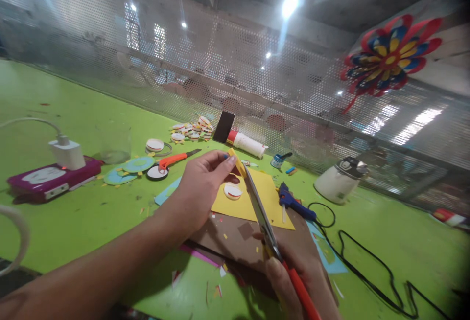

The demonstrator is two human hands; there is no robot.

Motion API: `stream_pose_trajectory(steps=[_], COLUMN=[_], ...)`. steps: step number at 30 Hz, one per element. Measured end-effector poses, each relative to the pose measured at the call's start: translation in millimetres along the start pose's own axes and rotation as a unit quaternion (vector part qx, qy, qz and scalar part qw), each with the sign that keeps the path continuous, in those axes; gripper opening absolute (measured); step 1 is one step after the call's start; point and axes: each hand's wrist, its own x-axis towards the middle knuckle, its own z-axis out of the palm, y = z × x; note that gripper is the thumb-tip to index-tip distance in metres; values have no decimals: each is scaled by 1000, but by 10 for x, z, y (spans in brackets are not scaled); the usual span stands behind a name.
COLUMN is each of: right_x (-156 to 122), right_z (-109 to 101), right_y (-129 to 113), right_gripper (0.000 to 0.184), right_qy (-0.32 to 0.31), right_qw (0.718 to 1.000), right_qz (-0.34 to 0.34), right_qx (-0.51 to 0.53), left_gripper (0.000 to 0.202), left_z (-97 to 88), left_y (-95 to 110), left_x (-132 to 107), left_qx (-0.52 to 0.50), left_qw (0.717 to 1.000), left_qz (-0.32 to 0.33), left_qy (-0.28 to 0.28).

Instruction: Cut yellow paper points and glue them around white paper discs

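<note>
Between the thumb and fingers of my left hand is a small yellow paper strip, held up over the work area. My right hand is wrapped round red-handled scissors, whose blades point up and away and meet the strip's lower end. Below them lies a yellow paper sheet on a brown board. A small white disc with a red stripe rests on the sheet near my left fingers. Paper scraps are scattered over the board.
A blue glue gun with a black cord lies to the right. Behind are a pile of paper discs, a phone and a white roll. An orange cutter, a clear cup and a purple power strip stand left.
</note>
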Motion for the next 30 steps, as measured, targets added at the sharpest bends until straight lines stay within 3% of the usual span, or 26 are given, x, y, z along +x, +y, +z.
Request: stream_pose_trajectory(steps=[15, 30], right_x=[-4, 4], right_z=[65, 70], right_y=[-2, 9], right_gripper=[51, 48], right_qy=[35, 17], right_qw=[999, 999], right_qz=[9, 2], right_qx=[-12, 29], left_gripper=[14, 14], left_z=[5, -35], left_y=[0, -77], left_x=[-26, -20], left_qx=[5, -22], left_qw=[1000, 1000], left_qz=[10, -2], left_qy=[20, 0])
